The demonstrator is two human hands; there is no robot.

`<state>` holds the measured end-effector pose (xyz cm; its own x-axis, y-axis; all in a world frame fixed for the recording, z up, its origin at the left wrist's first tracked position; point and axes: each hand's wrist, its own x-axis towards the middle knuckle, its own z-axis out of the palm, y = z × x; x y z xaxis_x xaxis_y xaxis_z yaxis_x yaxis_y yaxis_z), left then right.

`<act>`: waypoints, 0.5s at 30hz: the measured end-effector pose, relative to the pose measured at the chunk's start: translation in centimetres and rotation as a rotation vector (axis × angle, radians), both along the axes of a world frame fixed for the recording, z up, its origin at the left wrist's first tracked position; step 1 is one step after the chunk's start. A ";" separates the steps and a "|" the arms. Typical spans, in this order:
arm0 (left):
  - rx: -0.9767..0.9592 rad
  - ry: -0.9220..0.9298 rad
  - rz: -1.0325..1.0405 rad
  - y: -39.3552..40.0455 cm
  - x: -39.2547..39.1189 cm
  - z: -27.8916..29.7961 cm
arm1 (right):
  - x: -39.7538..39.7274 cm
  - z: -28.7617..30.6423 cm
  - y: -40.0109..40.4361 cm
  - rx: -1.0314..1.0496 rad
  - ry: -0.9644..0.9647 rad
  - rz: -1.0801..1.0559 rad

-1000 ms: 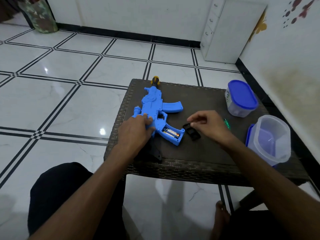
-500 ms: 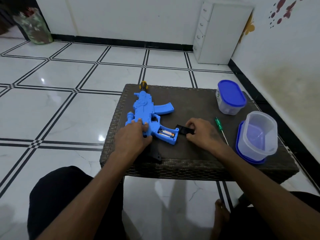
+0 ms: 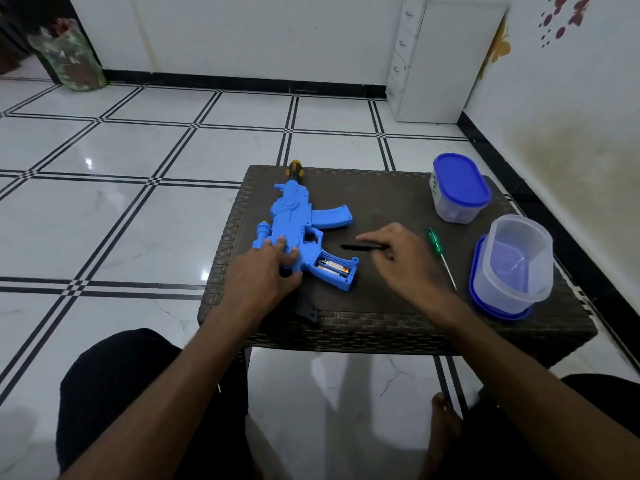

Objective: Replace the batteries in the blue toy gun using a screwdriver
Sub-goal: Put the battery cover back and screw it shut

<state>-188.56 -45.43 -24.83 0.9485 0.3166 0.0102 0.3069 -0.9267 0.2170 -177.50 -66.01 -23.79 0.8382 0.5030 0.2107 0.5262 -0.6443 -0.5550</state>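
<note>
A blue toy gun lay flat on a dark woven table, towards its left side, muzzle pointing to the far edge. The battery compartment in the grip stood uncovered, with batteries visible inside, so the cover had already come off; whether these cells were old or new could not be told. Closing and screwing down the cover, at the least, seemed to remain. The left hand rested on the gun's body with fingers spread nearly straight, pressing it to the table. The right hand, just right of the compartment, pinched a thin black battery cover between thumb and fingertips, holding it edge-on above the table. A green-handled screwdriver lay untouched just right of that hand. Further right stood an open clear container on its blue lid, and at the far right a closed tub with a blue lid.
</note>
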 end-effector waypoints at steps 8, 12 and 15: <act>-0.036 -0.041 0.018 0.2 0.0 -0.6 | -2.1 -2.4 0.0 -0.184 -0.167 0.276; -0.060 -0.054 0.024 0.2 0.1 -0.8 | -1.9 -2.1 -0.6 -0.243 -0.141 0.346; -0.062 -0.061 0.026 0.3 0.1 -0.8 | -1.9 -1.6 -0.8 -0.194 -0.086 0.325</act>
